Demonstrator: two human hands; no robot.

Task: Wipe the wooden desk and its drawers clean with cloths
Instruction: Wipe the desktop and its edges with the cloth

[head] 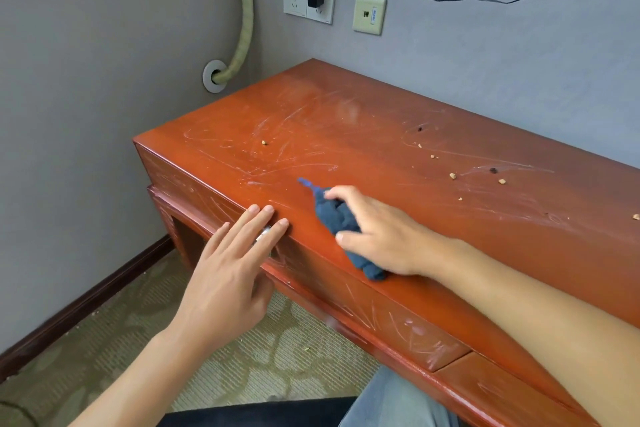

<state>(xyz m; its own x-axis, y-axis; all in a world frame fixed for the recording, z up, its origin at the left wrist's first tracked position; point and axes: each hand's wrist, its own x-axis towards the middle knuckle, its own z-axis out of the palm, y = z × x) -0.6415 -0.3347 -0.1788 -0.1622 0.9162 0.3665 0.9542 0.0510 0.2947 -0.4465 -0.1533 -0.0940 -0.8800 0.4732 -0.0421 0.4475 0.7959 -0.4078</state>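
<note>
Cloth (341, 229), dark blue and bunched, lies near the desk's (381, 135) front edge, long axis running diagonally from far-left to near-right. The right hand (377, 236) grips it with curled fingers. The left hand (228, 274), fingers straight, touches the edge above a closed drawer (391, 319). Crumbs (452, 176) dot the top.

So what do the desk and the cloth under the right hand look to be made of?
Desk: looks like wood with a glossy reddish-brown lacquer; the sheen and pale scratches suggest it, though veneer can't be ruled out. Cloth: soft dark blue fabric, matte and bunched in folds beneath the right hand; fibre unclear.
</note>
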